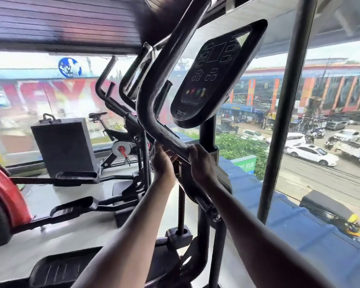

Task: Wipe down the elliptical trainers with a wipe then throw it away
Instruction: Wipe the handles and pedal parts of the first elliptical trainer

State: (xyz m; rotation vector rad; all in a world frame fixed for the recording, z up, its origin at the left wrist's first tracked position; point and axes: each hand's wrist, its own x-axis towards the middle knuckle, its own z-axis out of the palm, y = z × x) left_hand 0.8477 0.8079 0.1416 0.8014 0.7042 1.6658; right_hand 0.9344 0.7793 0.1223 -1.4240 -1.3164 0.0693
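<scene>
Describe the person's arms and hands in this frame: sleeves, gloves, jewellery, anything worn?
Both forearms are bare as far as the frame shows: no sleeves in view. The left hand and right hand wear no gloves. No watch, band or ring shows on the visible wrists or fingers, though some fingers are hidden behind the handlebar.

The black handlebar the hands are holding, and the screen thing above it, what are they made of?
The handlebar looks like a metal tube with a black coating, scuffed and dull where the right hand grips it. The console looks like hard black plastic with a smooth, faintly shiny face and printed outlines. The blur leaves both uncertain.
</scene>
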